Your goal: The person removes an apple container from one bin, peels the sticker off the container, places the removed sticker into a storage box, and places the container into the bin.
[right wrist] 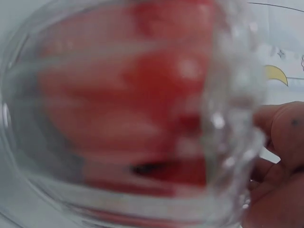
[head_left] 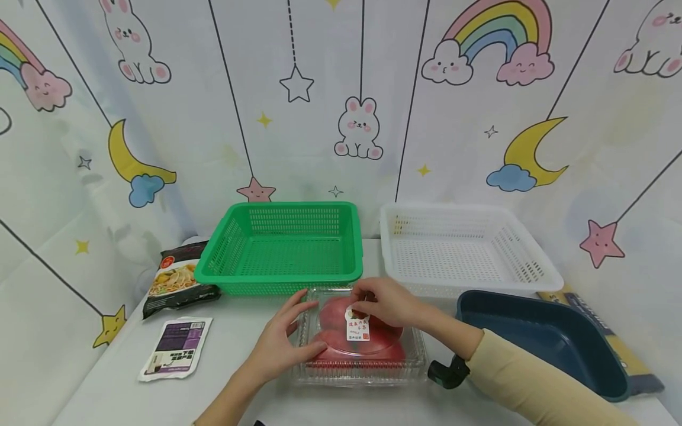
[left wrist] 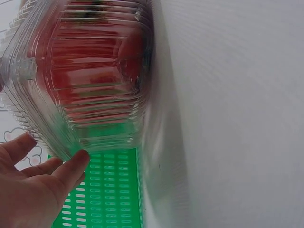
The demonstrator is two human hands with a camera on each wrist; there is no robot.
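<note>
A clear plastic clamshell box (head_left: pixel 362 377) with large red round fruits (head_left: pixel 341 349) inside sits at the front middle of the table, its lid down. On the lid is a white label (head_left: pixel 358 330) with red print. My right hand (head_left: pixel 388 302) pinches the label's upper end between curled thumb and forefinger. At the box's left side, my left hand (head_left: pixel 282 340) rests its spread, fairly straight fingers on the edge, the thumb over the lid. In the left wrist view the fingertips (left wrist: pixel 78 161) touch the rim. The right wrist view is blurred; the box (right wrist: pixel 232 142) fills most of it.
Behind the box stand a green basket (head_left: pixel 288 284) and a white basket (head_left: pixel 463 281). A dark blue tray (head_left: pixel 538 343) lies right, partly over a yellow-and-blue package (head_left: pixel 647 381). Left are a black noodle packet (head_left: pixel 178 278) and a white-and-purple pouch (head_left: pixel 177 348).
</note>
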